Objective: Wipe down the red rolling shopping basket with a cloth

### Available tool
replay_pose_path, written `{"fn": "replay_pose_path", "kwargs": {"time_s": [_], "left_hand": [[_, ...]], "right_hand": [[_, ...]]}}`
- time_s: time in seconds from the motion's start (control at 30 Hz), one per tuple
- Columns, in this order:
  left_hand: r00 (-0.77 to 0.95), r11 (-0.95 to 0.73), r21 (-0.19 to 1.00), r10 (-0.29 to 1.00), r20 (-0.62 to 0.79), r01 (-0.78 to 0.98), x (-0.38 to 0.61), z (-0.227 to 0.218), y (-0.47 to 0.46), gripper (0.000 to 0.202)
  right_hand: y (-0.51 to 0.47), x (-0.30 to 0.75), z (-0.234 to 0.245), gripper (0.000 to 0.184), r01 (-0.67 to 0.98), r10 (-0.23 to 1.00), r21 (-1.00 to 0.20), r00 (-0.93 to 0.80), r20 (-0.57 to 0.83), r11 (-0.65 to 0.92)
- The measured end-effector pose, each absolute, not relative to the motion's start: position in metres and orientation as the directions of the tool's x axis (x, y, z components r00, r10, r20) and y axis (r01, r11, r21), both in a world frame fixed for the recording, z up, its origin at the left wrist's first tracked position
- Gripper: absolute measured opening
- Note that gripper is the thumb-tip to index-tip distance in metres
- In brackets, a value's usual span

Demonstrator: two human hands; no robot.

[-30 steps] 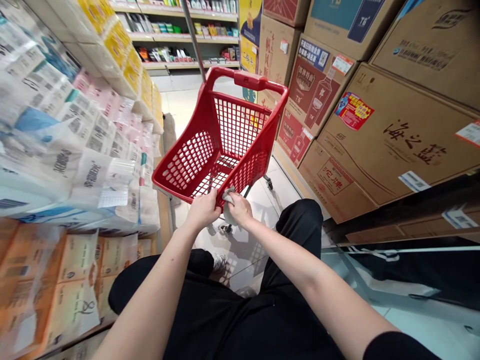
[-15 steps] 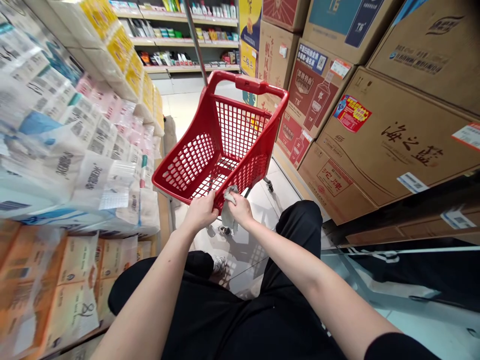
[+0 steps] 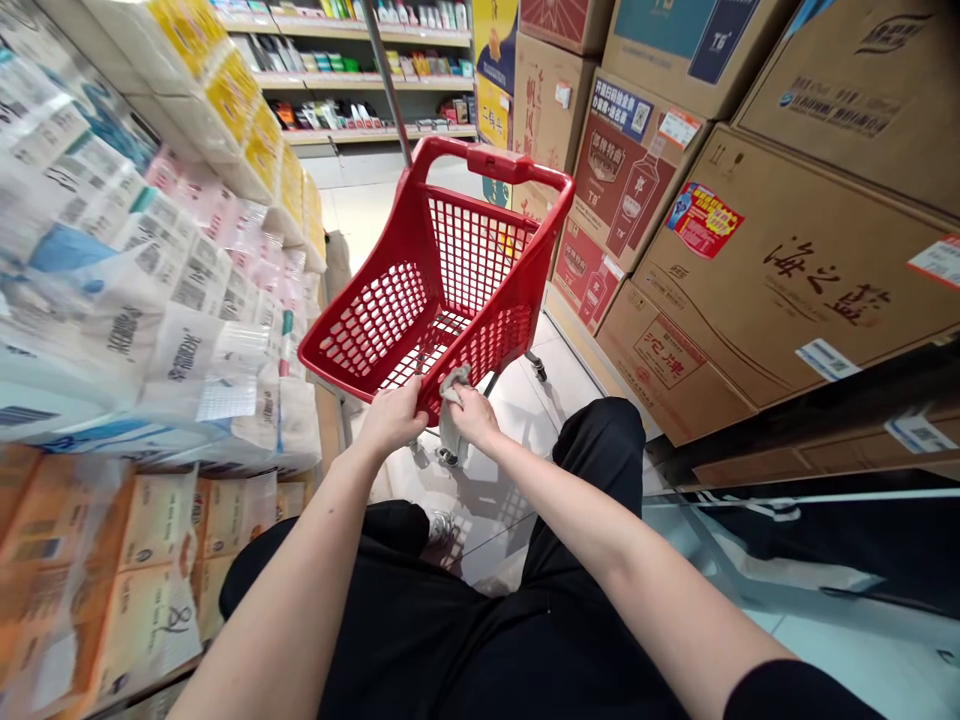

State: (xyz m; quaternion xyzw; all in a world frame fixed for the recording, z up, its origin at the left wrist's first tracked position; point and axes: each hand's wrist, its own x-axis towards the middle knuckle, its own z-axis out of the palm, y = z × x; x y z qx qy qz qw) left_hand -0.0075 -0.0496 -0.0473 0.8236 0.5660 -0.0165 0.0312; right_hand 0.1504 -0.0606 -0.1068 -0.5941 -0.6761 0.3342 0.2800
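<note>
A red plastic shopping cart [image 3: 450, 290] with mesh walls stands on the tiled floor in front of me, its basket holding nothing I can see. My left hand [image 3: 395, 417] grips the cart's near rim. My right hand [image 3: 474, 417] is closed on a grey cloth [image 3: 450, 410] that it presses against the same rim; the cloth hangs down below the edge. The cart's red handle [image 3: 499, 160] is on its far side. I am crouched or seated low, black trousers below my arms.
Stacked packs of tissue paper [image 3: 142, 280] fill the shelves on the left. Brown cardboard liquor cartons [image 3: 765, 270] are piled on the right. Stocked shelves [image 3: 360, 80] cross the aisle's far end. The tiled floor [image 3: 555, 385] runs between.
The cloth in my right hand shifted slightly along the near rim, and the cart's near edge moved a little to the left. Both hands stayed on the rim.
</note>
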Motion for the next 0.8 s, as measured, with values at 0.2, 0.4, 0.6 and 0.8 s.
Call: {"fn": "replay_pose_path", "kwargs": {"time_s": [0.2,0.4,0.6,0.8], "left_hand": [[0.346,-0.345,0.033,0.935,-0.071,0.938,-0.009,-0.047,-0.05,0.04],[0.366,-0.363,0.053,0.928,-0.068,0.93,-0.007,-0.047,-0.05,0.034],[0.366,-0.363,0.05,0.928,-0.067,0.93,-0.008,-0.044,-0.052,0.037],[0.385,-0.383,0.098,0.923,0.0,0.919,-0.011,-0.054,-0.052,0.049]], "right_hand": [[-0.073,0.166,-0.125,0.028,0.655,0.981,-0.755,-0.123,-0.152,-0.035],[-0.055,0.166,-0.123,0.029,0.653,0.981,-0.749,-0.045,-0.186,-0.112],[-0.059,0.147,-0.121,0.025,0.709,0.961,-0.704,-0.219,-0.171,0.037],[-0.064,0.168,-0.122,0.031,0.725,0.962,-0.689,-0.2,-0.188,0.017]]}}
